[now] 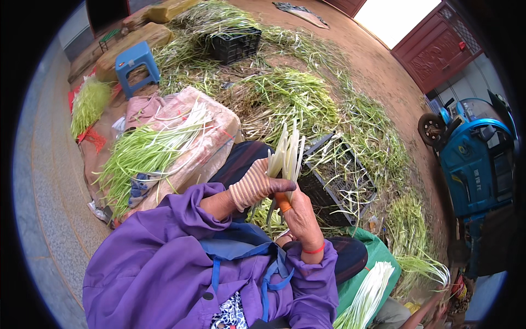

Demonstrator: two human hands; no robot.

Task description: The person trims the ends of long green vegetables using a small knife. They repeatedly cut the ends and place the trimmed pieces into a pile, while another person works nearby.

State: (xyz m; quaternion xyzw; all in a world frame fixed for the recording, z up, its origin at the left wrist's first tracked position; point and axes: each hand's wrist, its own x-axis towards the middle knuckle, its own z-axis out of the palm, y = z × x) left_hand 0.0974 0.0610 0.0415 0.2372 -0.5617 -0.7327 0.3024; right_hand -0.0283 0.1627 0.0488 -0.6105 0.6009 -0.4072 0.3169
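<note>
My left hand (254, 183), in a striped knitted glove with dark fingertips, grips a small bunch of pale leafy stalks (291, 152), white ends upward. Against its lower part my right hand (302, 211) is closed too, bare but for an orange finger cover, with a red band at the wrist. The lower part of the bunch is mostly hidden behind my hands. Left of them, a pile of green stalks (152, 152) lies on a pinkish wrapped block (213, 144), beside a blue-grey glove (141, 187). At lower right, white-ended stalks (370, 292) rest on a green sack (370, 242).
A black plastic crate (328, 201) with loose trimmings stands just beyond my right hand. Another black crate (236, 45) and a blue plastic stool (135, 61) are farther off. Leaf heaps (300, 94) cover the ground. Another person's hand (439, 294) holds stalks at lower right; a blue vehicle (472, 164) stands at right.
</note>
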